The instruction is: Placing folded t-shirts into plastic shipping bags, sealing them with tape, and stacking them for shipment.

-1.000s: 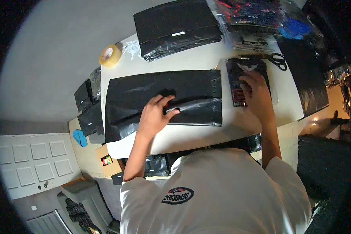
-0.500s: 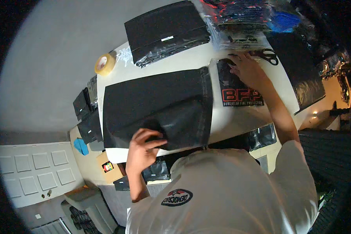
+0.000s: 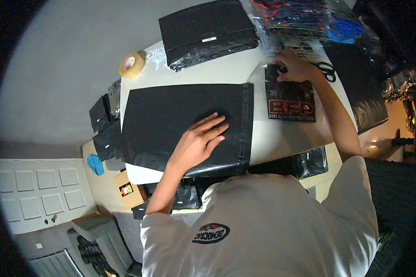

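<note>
A large flat black plastic bag (image 3: pixel 171 111) lies across the white table (image 3: pixel 208 69), with a seam-like strip down its right side. My left hand (image 3: pixel 199 141) rests on it with the fingers spread, pressing on its front half. To the right of the bag is a clear plastic packet (image 3: pixel 291 94) holding something black with red and white print. The fingers of my right hand (image 3: pixel 295 67) are curled closed on the packet's far edge. Just right of that hand lie scissors with black handles (image 3: pixel 327 71), their blades hidden.
A stack of black bags (image 3: pixel 208 34) stands at the back, with a roll of tape (image 3: pixel 131 65) left of it. Clear-wrapped packs (image 3: pixel 291 18) are piled at the back right. Another black bag (image 3: pixel 356 87) hangs over the right edge. A cardboard box (image 3: pixel 128 190) sits below left.
My left hand has moved from the bag's near edge up onto its surface, and the bag lies flatter. My right hand has closed on the packet's far edge.
</note>
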The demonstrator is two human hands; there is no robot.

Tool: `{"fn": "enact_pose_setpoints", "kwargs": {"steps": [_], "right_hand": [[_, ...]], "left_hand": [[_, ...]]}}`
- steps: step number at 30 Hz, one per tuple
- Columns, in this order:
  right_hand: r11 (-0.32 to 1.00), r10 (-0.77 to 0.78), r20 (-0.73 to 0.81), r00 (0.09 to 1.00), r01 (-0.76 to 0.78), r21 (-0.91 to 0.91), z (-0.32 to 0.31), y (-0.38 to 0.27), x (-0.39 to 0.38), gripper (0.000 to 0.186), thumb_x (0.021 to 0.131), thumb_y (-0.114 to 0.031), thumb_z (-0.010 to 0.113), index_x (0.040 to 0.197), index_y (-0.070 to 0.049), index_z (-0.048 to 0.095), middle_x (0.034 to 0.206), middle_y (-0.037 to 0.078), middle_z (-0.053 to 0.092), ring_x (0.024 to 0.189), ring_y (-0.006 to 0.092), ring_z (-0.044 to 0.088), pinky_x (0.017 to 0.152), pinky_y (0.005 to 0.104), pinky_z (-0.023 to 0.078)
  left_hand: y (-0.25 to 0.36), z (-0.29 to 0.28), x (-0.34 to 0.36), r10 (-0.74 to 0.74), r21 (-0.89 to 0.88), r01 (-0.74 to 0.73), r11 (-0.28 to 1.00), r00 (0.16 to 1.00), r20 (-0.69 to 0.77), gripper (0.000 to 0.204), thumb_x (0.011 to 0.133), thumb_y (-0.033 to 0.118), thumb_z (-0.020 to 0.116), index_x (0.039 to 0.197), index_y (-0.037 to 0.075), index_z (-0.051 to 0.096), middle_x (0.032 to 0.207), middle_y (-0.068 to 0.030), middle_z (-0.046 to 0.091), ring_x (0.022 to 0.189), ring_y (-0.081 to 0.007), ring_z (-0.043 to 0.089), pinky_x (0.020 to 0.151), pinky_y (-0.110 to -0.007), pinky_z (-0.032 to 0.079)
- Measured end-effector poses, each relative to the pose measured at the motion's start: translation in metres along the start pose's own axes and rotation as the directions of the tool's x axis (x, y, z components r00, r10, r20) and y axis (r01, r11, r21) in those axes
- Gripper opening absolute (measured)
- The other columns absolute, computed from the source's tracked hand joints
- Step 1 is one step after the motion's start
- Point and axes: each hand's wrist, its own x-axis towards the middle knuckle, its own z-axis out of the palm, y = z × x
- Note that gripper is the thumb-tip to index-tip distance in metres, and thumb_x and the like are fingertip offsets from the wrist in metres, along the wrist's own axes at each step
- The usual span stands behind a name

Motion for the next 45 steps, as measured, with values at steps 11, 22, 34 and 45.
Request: {"fn": "enact_pose_setpoints", "kwargs": {"steps": [11, 22, 34, 45], "right_hand": [[0.849, 0.328, -0.374, 0.868, -0.098, 0.519, -0.111, -0.026, -0.103, 0.050, 0.100, -0.028, 0.071, 0.137, 0.002, 0.057, 0.121, 0.016, 0.071, 0.109, 0.0223, 0.067, 0.098, 0.0369, 0.052], [0.349, 0.788, -0.293, 0.541, -0.002, 0.937, -0.029, -0.109, -0.153, 0.032, 0.102, -0.018, 0.071, 0.128, -0.001, 0.067, 0.109, 0.002, 0.072, 0.096, 0.0078, 0.062, 0.086, 0.0237, 0.048], [0.304, 0.757, -0.196, 0.623, -0.070, 0.950, -0.022, -0.130, -0.138, 0.032, 0.102, -0.017, 0.069, 0.128, 0.002, 0.064, 0.112, 0.005, 0.072, 0.099, 0.0104, 0.063, 0.089, 0.0261, 0.050], [0.175, 0.738, 0.011, 0.675, -0.207, 0.962, 0.024, -0.121, -0.120, 0.063, 0.104, -0.032, 0.066, 0.152, 0.004, 0.046, 0.137, 0.013, 0.063, 0.123, 0.0168, 0.057, 0.106, 0.0304, 0.046]], "left_hand": [[-0.022, 0.039, 0.009, -0.078, 0.211, 0.050, 0.976, 0.989, 0.125, 0.064, 0.104, 0.038, 0.060, 0.153, 0.000, 0.046, 0.165, -0.0208, 0.035, 0.154, -0.0409, 0.031, 0.124, -0.054, 0.030], [-0.026, 0.049, 0.049, -0.124, 0.149, 0.122, 0.981, 0.992, 0.005, 0.054, 0.109, 0.026, 0.051, 0.153, -0.004, 0.044, 0.163, -0.0258, 0.036, 0.154, -0.0446, 0.029, 0.125, -0.058, 0.025], [-0.036, 0.052, 0.045, -0.124, -0.011, 0.124, 0.992, 0.992, -0.010, 0.048, 0.108, 0.009, 0.044, 0.156, 0.006, 0.043, 0.164, -0.0238, 0.035, 0.154, -0.0437, 0.028, 0.127, -0.055, 0.022], [-0.037, 0.044, 0.047, -0.118, -0.053, 0.123, 0.991, 0.990, 0.082, 0.050, 0.106, 0.006, 0.050, 0.154, 0.021, 0.049, 0.171, -0.0204, 0.019, 0.155, -0.0509, 0.018, 0.127, -0.059, 0.020]]}}
